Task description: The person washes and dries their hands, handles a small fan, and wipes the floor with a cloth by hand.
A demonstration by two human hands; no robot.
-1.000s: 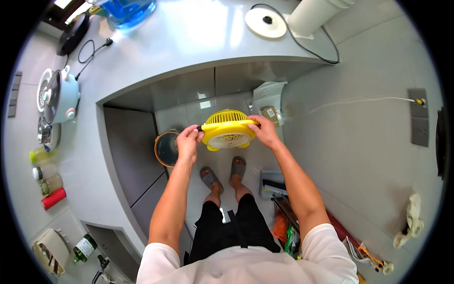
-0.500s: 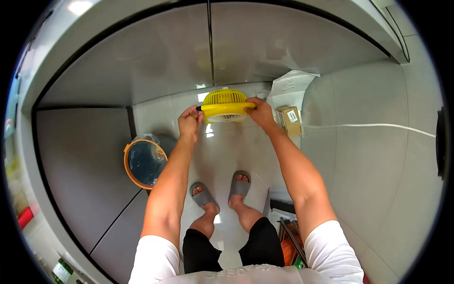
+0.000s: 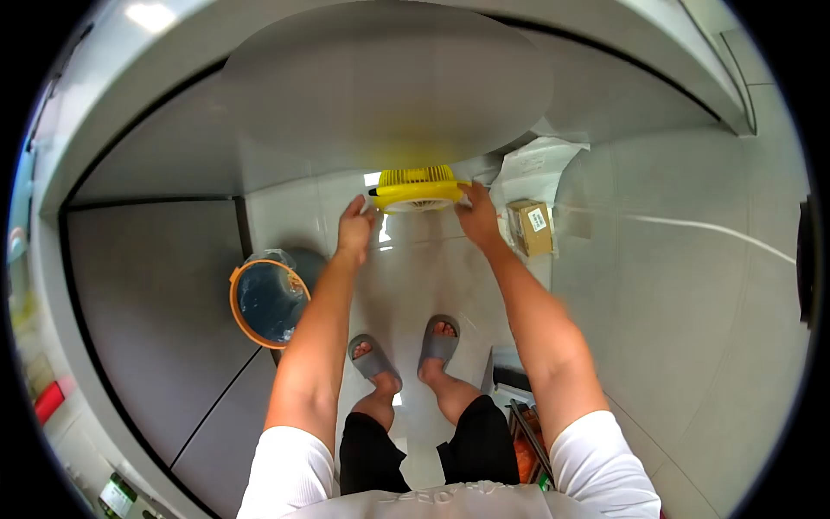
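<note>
A yellow fan [image 3: 421, 192] with a ribbed guard and a pale grille is held out in front of me, close to the grey cabinet. My right hand [image 3: 478, 216] grips its right edge, thumb and fingers pinching the rim. Just below and left of the fan's black end piece [image 3: 373, 192], my left hand [image 3: 355, 232] has its fingers slightly apart, with nothing visible in them. A smooth grey oval area [image 3: 389, 82] fills the view above the fan and hides the top of its guard.
An orange-rimmed bucket [image 3: 235, 304] with a dark liner stands at left. To the right lie a small cardboard box [image 3: 530, 228] and white wrapping [image 3: 540, 169]. A white cord [image 3: 709, 227] crosses on the right. By my right leg is a container of odds and ends [image 3: 525, 441].
My left hand has come away from the fan's black end. The fan shifts slightly right in view, still in my right hand. A grey oval now covers the cabinet doors' seam.
</note>
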